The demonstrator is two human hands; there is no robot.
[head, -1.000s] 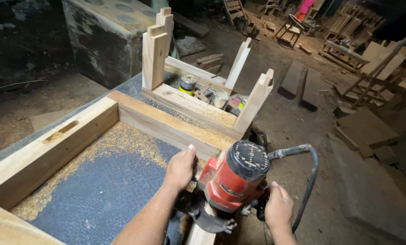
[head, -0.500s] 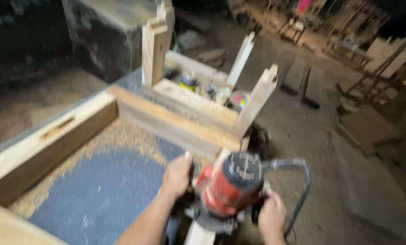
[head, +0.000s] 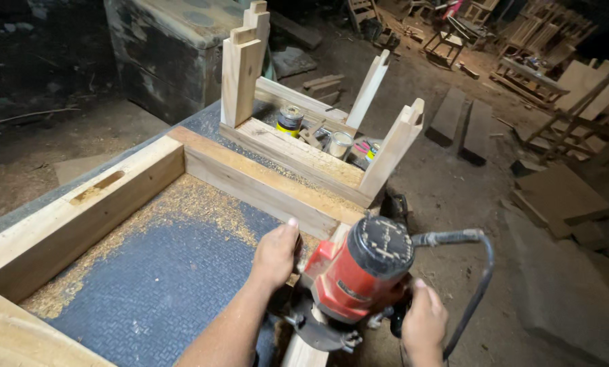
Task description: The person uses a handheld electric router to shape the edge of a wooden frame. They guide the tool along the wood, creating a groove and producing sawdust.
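Note:
A red electric router (head: 359, 275) with a black round cap sits on the near right rail of a wooden frame (head: 263, 187). My left hand (head: 276, 253) grips the router's left side handle. My right hand (head: 423, 325) grips its right side handle, low at the frame's right edge. A black power cord (head: 478, 272) loops out from the router to the right. The rail under the router is mostly hidden by the tool.
The frame lies on a dark blue patterned mat (head: 161, 285) strewn with sawdust (head: 182, 211). Behind it stands an upturned wooden stool (head: 304, 153) holding cans (head: 291, 120). A dark cabinet (head: 168, 54) is at the back; planks and chair frames (head: 542, 75) cover the dirt floor.
The view shifted slightly, with motion blur half a second ago. The router and both hands have stayed on the near right rail, shifting only a little.

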